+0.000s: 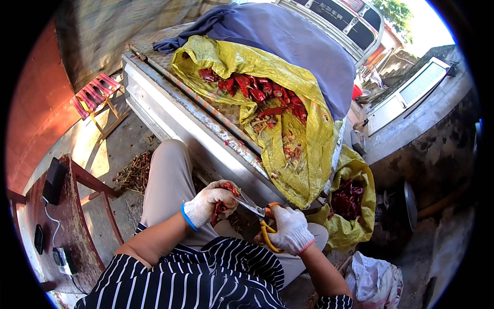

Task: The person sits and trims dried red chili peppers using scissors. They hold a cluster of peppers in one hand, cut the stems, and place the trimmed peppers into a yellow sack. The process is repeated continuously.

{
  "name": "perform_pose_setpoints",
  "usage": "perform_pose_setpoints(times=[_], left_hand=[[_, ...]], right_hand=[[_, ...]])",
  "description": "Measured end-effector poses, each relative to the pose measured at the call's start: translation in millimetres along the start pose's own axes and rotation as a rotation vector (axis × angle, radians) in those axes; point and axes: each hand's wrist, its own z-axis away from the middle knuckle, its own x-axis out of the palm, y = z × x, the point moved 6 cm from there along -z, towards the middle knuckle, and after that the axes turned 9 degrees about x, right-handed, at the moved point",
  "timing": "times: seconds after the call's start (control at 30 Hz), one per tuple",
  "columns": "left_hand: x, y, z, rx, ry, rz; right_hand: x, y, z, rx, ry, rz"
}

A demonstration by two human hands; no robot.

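My left hand (214, 201), in a white knit glove with a blue cuff, is closed around several red chili peppers (230, 188). In my right hand (287, 228), gloved in white with a pink cuff, are scissors (251, 205) with orange and yellow handles. Their blades point left, with the tips at the peppers in my left hand. Beyond my hands, an open yellow woven sack (270, 61) lies on a metal truck bed, with red dried peppers (266, 90) and loose stems in it. A second yellow sack (364, 228) at the right holds darker red peppers (347, 199).
The truck bed's metal side panel (193, 135) stands just past my knees. A heap of stems (135, 174) lies on the floor at the left, near a folding stool (96, 96) and a worn wooden table (83, 231). A white sack (370, 274) sits at the lower right.
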Motion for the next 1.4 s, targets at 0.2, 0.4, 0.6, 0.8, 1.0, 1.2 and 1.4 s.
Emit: perform_pose_setpoints(times=[0.2,0.4,0.6,0.8,1.0,1.2,1.4], left_hand=[[10.3,7.0,2.1,-0.031,0.084,-0.047],[2.8,0.7,-1.9,-0.049,-0.030,0.014],[-4.0,-2.5,-4.0,-0.040,-0.056,-0.031],[3.7,-1.0,-3.0,-0.078,-0.066,0.059],[1.8,-8.7,-2.8,-0.081,-0.113,0.035],[0.1,-15.5,-3.7,-0.072,-0.238,0.020],[11.0,-0.8,0.4,-0.083,-0.081,0.037]], right_hand=[[-6.1,-0.2,0.2,-0.027,0.066,-0.010],[-8.9,-6.0,-0.3,-0.044,0.139,0.044],[-12.3,-5.5,-1.3,-0.111,0.198,0.069],[-3.0,-2.3,-2.4,-0.036,0.048,-0.021],[15.9,4.8,2.1,0.046,-0.098,-0.097],[5.3,8.6,4.6,0.104,-0.100,0.026],[-66.9,16.3,-8.8,0.215,0.239,0.118]])
